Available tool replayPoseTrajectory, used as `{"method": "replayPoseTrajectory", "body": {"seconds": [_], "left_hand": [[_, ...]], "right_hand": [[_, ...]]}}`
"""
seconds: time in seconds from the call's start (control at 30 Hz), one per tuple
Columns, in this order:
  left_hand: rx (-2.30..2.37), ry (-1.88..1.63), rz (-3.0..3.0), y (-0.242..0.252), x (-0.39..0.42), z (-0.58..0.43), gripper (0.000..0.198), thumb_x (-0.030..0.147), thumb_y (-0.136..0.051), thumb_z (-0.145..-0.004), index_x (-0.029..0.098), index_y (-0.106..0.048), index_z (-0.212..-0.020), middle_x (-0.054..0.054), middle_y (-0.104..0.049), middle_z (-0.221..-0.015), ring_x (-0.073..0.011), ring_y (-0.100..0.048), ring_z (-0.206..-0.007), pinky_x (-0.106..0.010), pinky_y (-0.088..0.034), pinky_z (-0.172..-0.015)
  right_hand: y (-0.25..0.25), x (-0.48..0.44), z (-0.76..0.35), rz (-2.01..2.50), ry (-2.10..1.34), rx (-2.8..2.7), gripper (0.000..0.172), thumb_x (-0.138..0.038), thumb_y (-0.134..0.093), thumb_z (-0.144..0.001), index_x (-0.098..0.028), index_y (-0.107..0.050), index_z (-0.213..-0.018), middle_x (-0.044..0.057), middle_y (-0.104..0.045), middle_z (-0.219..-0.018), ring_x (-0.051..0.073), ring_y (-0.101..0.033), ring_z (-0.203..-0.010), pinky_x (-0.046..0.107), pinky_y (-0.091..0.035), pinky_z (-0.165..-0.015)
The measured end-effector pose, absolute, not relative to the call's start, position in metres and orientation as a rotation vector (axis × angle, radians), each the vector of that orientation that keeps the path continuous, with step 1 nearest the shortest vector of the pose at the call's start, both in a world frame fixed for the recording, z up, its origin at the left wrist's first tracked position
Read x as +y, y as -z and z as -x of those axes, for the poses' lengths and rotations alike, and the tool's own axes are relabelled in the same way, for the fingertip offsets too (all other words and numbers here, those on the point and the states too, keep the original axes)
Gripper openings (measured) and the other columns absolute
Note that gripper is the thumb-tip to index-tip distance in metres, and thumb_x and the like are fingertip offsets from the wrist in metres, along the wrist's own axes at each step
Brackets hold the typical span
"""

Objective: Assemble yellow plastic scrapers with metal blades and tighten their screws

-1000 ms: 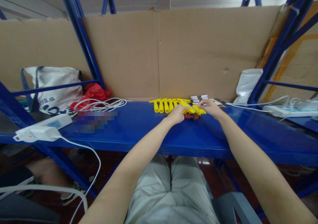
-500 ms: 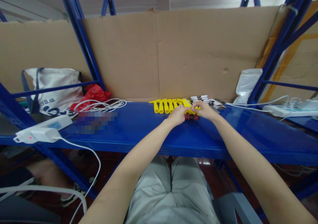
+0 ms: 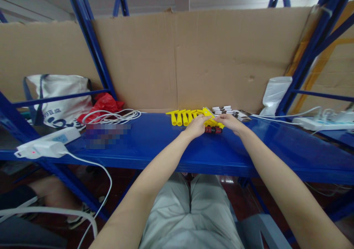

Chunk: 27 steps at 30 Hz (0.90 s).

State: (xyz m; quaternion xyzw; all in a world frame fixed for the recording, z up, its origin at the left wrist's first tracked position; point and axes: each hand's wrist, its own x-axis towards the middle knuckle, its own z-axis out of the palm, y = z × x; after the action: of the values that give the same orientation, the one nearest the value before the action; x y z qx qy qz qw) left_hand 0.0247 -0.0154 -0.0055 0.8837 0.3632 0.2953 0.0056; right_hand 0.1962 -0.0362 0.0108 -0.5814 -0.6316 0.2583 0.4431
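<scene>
My left hand grips a yellow T-shaped plastic scraper, its flat head pointing up and away with a pale strip at the tip. Opposite it, my right hand pinches the right side of the same yellow piece with thumb and fingertips. Both hands hide part of it. Just below my fingers lies a red and black screwdriver. Left of my hands, several more yellow scrapers rest in a row, handles toward me.
Slim white and dark pieces and small flat packets lie behind my right hand. A cardboard wall closes off the back. White cables and a power strip are left; a white pouch stands right.
My right hand has shifted slightly right and its fingers have straightened, so more of the yellow scraper shows between the hands. My left hand stays nearly in place.
</scene>
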Motion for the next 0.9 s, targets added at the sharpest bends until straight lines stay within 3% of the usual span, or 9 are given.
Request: {"method": "replayPoseTrajectory", "body": {"seconds": [0.3, 0.47, 0.6, 0.7, 0.77, 0.83, 0.9], "left_hand": [[1.305, -0.602, -2.89, 0.002, -0.035, -0.024, 0.071, 0.0, -0.037, -0.082, 0.033, -0.03, -0.145, -0.011, -0.045, -0.14, -0.0268, -0.051, -0.122, -0.043, -0.042, -0.099], [1.195, -0.73, -2.823, 0.005, -0.03, -0.024, 0.07, -0.001, -0.038, -0.081, 0.032, -0.036, -0.143, -0.011, -0.036, -0.146, -0.0277, -0.048, -0.124, -0.044, -0.043, -0.099], [1.049, -0.984, -2.619, 0.006, -0.018, -0.024, 0.07, -0.005, -0.042, -0.075, 0.023, -0.044, -0.138, -0.013, -0.034, -0.146, -0.0268, -0.039, -0.131, -0.041, -0.038, -0.105], [0.959, -1.172, -2.341, 0.004, -0.01, -0.024, 0.072, -0.007, -0.045, -0.07, 0.021, -0.048, -0.136, -0.011, -0.044, -0.14, -0.0248, -0.041, -0.129, -0.039, -0.036, -0.107], [0.934, -1.188, -2.077, 0.0, -0.009, -0.023, 0.074, -0.006, -0.047, -0.069, 0.023, -0.045, -0.137, -0.01, -0.047, -0.138, -0.0241, -0.053, -0.116, -0.037, -0.047, -0.096], [0.936, -1.14, -1.796, -0.004, -0.01, -0.022, 0.077, -0.004, -0.047, -0.07, 0.026, -0.038, -0.141, -0.011, -0.046, -0.139, -0.02, -0.064, -0.092, -0.031, -0.055, -0.074], [0.899, -1.109, -1.594, -0.009, -0.013, -0.021, 0.08, -0.003, -0.047, -0.07, 0.03, -0.033, -0.142, -0.011, -0.046, -0.139, -0.0136, -0.064, -0.073, -0.023, -0.052, -0.055]], "right_hand": [[-0.009, -0.034, -0.199, 1.477, -0.586, -1.493, 0.014, -0.026, -0.058, -0.071, -0.015, -0.06, -0.063, -0.001, -0.057, -0.061, 0.011, -0.045, -0.059, 0.024, -0.034, -0.058], [-0.01, -0.027, -0.207, 1.462, -0.539, -1.487, 0.024, -0.026, -0.048, -0.08, -0.013, -0.067, -0.083, 0.006, -0.068, -0.085, 0.015, -0.057, -0.076, 0.025, -0.041, -0.066], [-0.01, -0.021, -0.235, 1.684, -0.085, -1.501, 0.031, -0.023, -0.042, -0.084, -0.012, -0.069, -0.094, 0.014, -0.069, -0.101, 0.022, -0.059, -0.094, 0.03, -0.044, -0.077], [-0.007, -0.02, -0.26, 2.005, 0.221, -1.458, 0.034, -0.022, -0.041, -0.086, -0.013, -0.069, -0.104, 0.018, -0.066, -0.11, 0.029, -0.058, -0.103, 0.038, -0.044, -0.083], [-0.005, -0.021, -0.272, 2.124, 0.27, -1.455, 0.034, -0.023, -0.043, -0.085, -0.017, -0.069, -0.107, 0.017, -0.064, -0.114, 0.031, -0.057, -0.106, 0.041, -0.045, -0.084], [-0.001, -0.021, -0.278, 2.221, 0.236, -1.477, 0.032, -0.024, -0.047, -0.083, -0.022, -0.071, -0.105, 0.014, -0.064, -0.115, 0.031, -0.056, -0.109, 0.043, -0.045, -0.085], [0.001, -0.021, -0.278, 2.307, 0.173, -1.506, 0.028, -0.024, -0.051, -0.081, -0.025, -0.073, -0.099, 0.012, -0.065, -0.114, 0.031, -0.056, -0.11, 0.046, -0.045, -0.087]]}}
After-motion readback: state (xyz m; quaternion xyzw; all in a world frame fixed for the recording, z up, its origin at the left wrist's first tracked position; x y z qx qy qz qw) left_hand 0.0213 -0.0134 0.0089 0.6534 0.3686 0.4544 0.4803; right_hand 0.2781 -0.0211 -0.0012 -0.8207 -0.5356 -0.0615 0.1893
